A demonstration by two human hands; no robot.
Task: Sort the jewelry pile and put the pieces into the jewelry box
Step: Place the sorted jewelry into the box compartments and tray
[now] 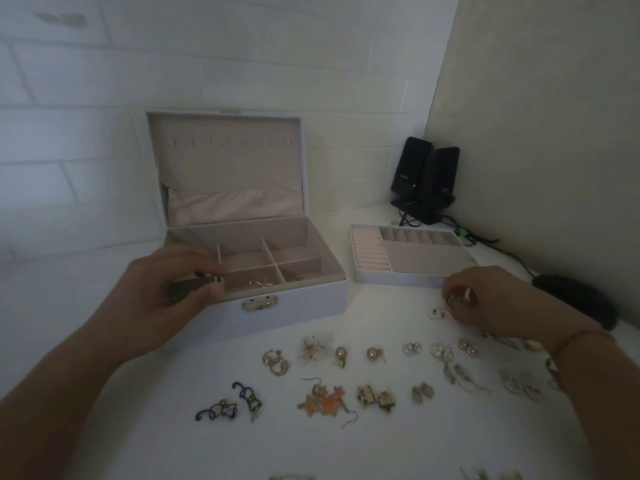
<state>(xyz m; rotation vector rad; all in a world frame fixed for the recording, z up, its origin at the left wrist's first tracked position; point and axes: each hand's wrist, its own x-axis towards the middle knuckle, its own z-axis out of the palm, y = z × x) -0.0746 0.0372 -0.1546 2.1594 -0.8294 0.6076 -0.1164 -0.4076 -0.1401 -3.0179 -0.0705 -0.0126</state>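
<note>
Our right hand [485,299] pinches a small gold earring [456,301]; the open white jewelry box [294,303] lies left, where our left hand [166,289] grips a dark piece [188,285].

The left hand [166,292] covers the near left corner of the jewelry box [294,306], so the compartment beneath it is hidden, and the dark piece [188,287] it pinches is too dim to identify. The right hand [491,299] hides most of the small gold piece [455,301] at its fingertips. The right forearm [588,393] covers part of the pale earrings [519,384] beside it. More jewelry [491,475] is cut off by the bottom edge. The gold pieces [263,282] in the box's front compartments are too small to tell apart
</note>
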